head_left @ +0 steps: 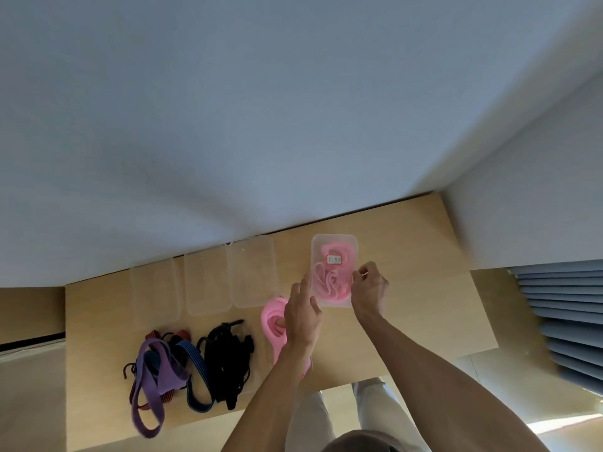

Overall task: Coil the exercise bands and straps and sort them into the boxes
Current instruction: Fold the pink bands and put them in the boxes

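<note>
Both forearms are seen rising from the lower edge of the frame. At centre, the left hand (pixel 301 316) is held with fingers extended over a loose pink band (pixel 273 318) on the bench (pixel 424 288). The right hand (pixel 370 288) is curled, pinching the right rim of a clear box (pixel 334 239) — coiled pink bands (pixel 329 282) are contained inside it. Three empty clear boxes (pixel 207 278) are set to the left. Lower left — purple, blue, red and black straps (pixel 195 360) are piled together.
</note>
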`<state>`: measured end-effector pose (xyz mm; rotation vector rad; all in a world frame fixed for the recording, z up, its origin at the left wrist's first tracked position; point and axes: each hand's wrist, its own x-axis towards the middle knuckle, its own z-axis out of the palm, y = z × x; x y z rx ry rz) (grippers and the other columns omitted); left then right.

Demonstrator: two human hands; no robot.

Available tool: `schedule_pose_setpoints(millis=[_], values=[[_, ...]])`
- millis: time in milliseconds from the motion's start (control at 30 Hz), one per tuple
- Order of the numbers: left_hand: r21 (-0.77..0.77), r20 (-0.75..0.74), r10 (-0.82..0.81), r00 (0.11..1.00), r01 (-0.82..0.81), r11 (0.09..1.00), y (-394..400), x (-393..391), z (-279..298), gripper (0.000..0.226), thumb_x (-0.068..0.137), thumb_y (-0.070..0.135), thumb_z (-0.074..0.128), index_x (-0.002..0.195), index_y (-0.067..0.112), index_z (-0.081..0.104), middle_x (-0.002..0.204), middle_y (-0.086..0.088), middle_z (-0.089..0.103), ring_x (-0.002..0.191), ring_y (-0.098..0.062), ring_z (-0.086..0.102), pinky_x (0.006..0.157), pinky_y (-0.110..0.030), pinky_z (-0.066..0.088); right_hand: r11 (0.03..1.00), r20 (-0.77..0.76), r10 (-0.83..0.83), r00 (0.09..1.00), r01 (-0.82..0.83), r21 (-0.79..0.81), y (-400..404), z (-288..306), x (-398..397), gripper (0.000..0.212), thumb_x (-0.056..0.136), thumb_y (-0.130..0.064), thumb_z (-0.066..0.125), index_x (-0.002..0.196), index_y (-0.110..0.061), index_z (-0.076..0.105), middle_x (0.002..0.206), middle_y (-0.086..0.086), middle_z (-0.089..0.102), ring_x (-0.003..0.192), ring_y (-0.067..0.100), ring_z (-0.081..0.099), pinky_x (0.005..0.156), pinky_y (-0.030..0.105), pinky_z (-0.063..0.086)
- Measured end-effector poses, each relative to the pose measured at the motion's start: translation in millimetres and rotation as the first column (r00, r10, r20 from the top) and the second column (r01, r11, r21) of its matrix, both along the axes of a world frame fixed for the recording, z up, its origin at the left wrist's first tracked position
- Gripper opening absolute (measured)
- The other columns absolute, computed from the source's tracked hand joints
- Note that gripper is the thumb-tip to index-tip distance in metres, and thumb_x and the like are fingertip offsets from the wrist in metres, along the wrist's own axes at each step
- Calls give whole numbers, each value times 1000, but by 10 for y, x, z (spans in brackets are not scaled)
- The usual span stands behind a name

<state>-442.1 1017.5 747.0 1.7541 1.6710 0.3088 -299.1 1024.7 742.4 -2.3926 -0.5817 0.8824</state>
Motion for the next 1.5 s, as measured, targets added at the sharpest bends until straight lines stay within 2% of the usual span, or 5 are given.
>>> schedule_pose_setpoints(millis=[167,733,867,1067,1500], values=[[-56,-95,-157,983,152,987,55,-32,71,27,95,5,60,121,10,64,103,-11,59,74,-24,62,57,-28,51,998,15,30,999,-31,54,-223,67,-31,43,82,11,50,116,-4,73,75,19,69,68,33,61,64,34,49],[42,-222,-328,918,345,938,412,231,68,58,84,23,80,133,-2,59,138,-20,57,122,-36,57,92,-42,58,952,234,304,924,-303,-40,39,127,-31,40,82,12,55,116,-3,70,96,20,64,78,39,63,63,36,42],[132,-287,-325,901,374,918,502,273,93,55,79,21,84,123,-7,66,129,-24,64,118,-39,64,95,-45,56,921,229,388,893,-387,-52,182,150,-10,40,83,8,53,121,2,64,128,18,60,112,38,57,83,42,48],[142,-223,-308,925,343,928,668,286,116,48,98,19,62,137,-8,55,148,-27,47,140,-40,45,113,-45,42,753,269,650,710,-649,-107,302,127,-43,55,99,-19,56,150,-10,41,159,12,33,147,26,32,114,39,31],[55,-298,-373,879,405,912,903,300,-16,58,106,31,37,157,6,26,165,-13,23,154,-26,18,123,-35,19,691,254,719,647,-708,-150,536,46,116,60,100,-26,53,156,-21,31,166,2,20,153,16,14,119,33,24]])
